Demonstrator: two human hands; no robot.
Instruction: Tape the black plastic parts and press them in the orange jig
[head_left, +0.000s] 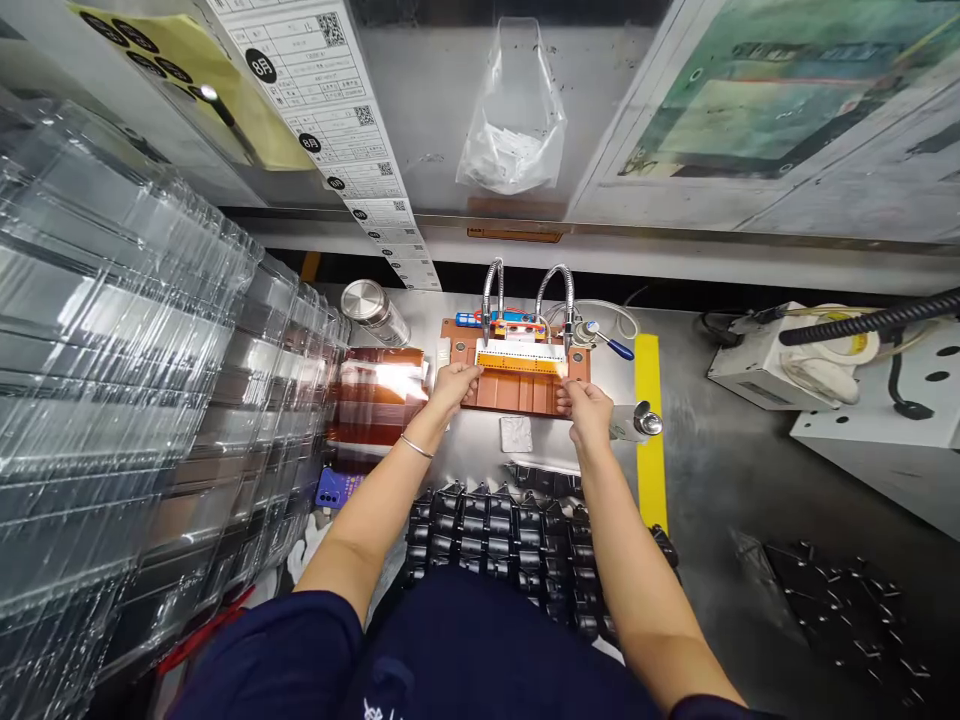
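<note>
A long strip point(523, 363), orange with a white band and a row of dark dots along it, stretches across the brown fixture point(517, 392). At its left end my left hand point(456, 386) pinches it between thumb and fingers. The other end is gripped by my right hand point(585, 405), with its fingers curled in. Two bendable metal hoses point(564, 285) arch over the fixture and point down near the strip. Behind the strip lies a blue cylinder point(469, 319) with red tubing. A lever with a blue handle point(620, 349) sticks out at the fixture's right.
Stacked clear plastic trays point(150, 350) rise on the left. Orange-brown film sheets point(379, 395) and a steel-lidded jar point(373, 308) stand beside them. Black molded parts point(487, 530) lie close to my body. Yellow tape point(651, 480) and a white machine point(787, 360) are on the right.
</note>
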